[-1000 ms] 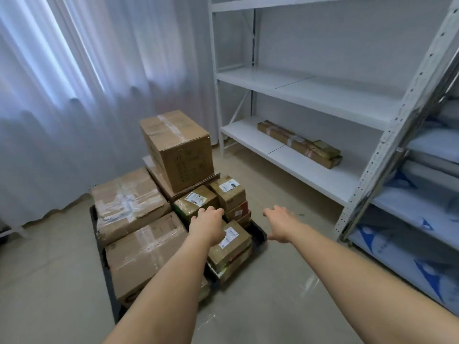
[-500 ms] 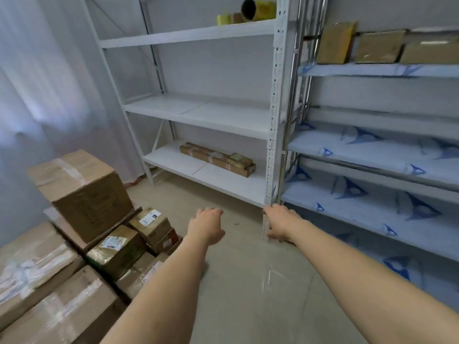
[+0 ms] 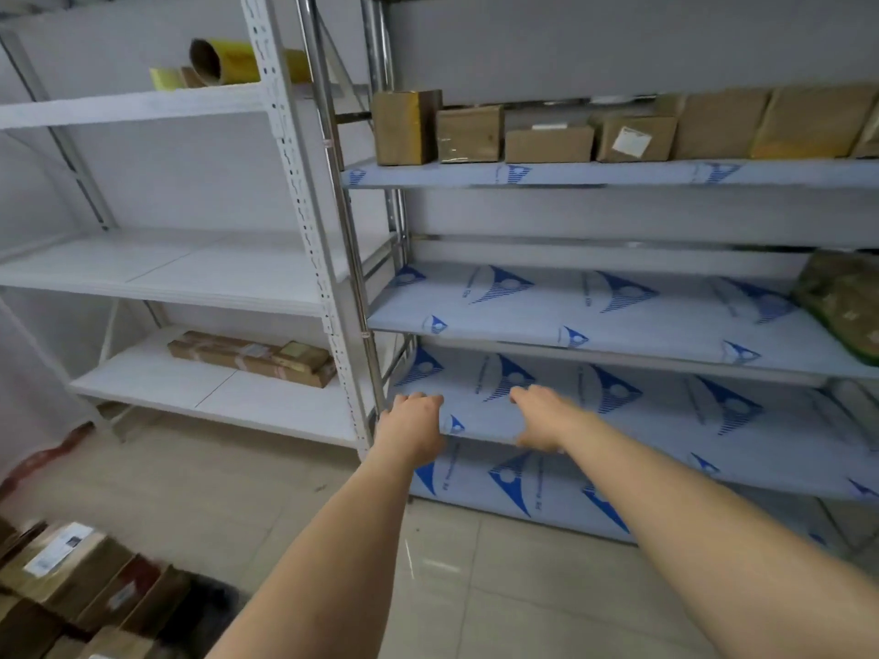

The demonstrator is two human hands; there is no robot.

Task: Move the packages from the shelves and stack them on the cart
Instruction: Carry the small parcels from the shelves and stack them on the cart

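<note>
Both hands are empty and stretched forward toward the shelves, so the step in hand reads as the reach for a fresh package, with nothing yet picked. The left hand (image 3: 413, 432) hangs with its fingers loosely curled, gripping nothing, just beside the steel post (image 3: 354, 259) that separates the two racks; the right hand (image 3: 540, 420) lies flat and relaxed, palm down, over the front edge of a low blue-printed shelf (image 3: 642, 411), and whether it touches that shelf cannot be told. That shelf is bare where the hands are. The nearest package is the long flat box (image 3: 252, 356), left of the left hand and slightly above it, lying on the low white shelf (image 3: 209, 397). High above both hands a row of boxes (image 3: 547, 130) stands side by side on the top blue shelf (image 3: 594, 173), from a tall one at the left end to larger ones at the right. Far to the right of the right hand, on the middle shelf, a greenish wrapped parcel (image 3: 844, 302) is cut off by the frame edge. On the top white shelf, up and left of the hands, lie yellow rolls (image 3: 223, 61). Behind and below the left forearm sit the stacked packages (image 3: 71, 573) on the cart, which is mostly out of view. The next move calls for choosing a target: swing left for the long box, taking it with both hands near its ends so it does not tip, or lift the arms for the top row, which may be a stretch.
</note>
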